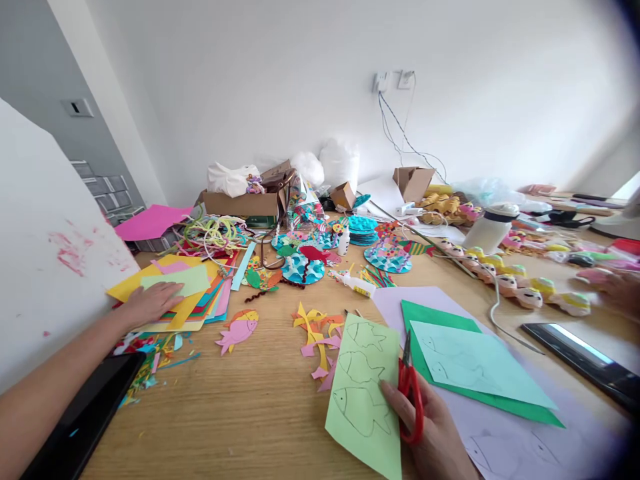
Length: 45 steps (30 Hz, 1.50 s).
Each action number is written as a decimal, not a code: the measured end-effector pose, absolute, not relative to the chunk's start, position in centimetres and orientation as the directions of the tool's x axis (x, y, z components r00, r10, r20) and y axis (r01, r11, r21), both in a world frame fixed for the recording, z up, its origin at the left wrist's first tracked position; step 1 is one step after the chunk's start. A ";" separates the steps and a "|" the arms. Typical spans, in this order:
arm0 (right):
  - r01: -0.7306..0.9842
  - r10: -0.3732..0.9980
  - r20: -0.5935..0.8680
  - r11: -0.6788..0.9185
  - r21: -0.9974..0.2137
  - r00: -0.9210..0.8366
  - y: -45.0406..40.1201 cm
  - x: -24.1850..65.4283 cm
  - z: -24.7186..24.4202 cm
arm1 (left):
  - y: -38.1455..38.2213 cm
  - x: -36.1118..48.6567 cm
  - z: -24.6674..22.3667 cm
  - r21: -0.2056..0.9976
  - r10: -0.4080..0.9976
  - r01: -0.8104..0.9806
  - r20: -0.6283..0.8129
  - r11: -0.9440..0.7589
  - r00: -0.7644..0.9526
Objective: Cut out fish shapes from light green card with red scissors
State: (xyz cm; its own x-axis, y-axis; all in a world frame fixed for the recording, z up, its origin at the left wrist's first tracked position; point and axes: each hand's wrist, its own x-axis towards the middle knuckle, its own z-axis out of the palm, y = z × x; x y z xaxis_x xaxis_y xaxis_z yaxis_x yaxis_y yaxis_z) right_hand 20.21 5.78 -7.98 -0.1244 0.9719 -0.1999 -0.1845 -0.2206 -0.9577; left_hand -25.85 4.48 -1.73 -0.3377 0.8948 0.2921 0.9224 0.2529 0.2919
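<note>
We look across a wood-grained table (190, 413) to a plain white wall (250, 73), where thin cables (400, 137) hang from a pair of sockets (383, 81). To our left we see a white panel (30, 220) smeared pinkish red, a greyer wall (30, 47) with a switch plate (77, 107), and stacked grey containers (105, 190). Soft light reaches us evenly.
</note>
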 end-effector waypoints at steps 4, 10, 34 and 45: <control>-0.211 0.969 -0.181 -0.215 -0.954 -0.168 5.8 20.5 -8.2 | 4.2 -22.1 0.8 0.342 0.943 0.911 0.153 0.229 -0.295; -0.251 0.965 -0.108 -0.170 -0.953 -0.240 5.6 20.9 -7.8 | 0.6 -9.6 1.9 0.738 0.973 0.674 0.142 0.020 -0.184; -0.224 0.902 0.223 0.146 -0.964 -0.370 7.1 19.2 -4.5 | 2.7 -1.3 -1.1 0.912 0.872 -0.361 -0.007 -0.196 -0.490; -0.373 0.975 0.092 0.011 -0.928 -0.202 4.2 14.7 -4.5 | 3.3 1.3 -1.8 0.800 0.782 -0.473 -0.008 -0.369 -0.624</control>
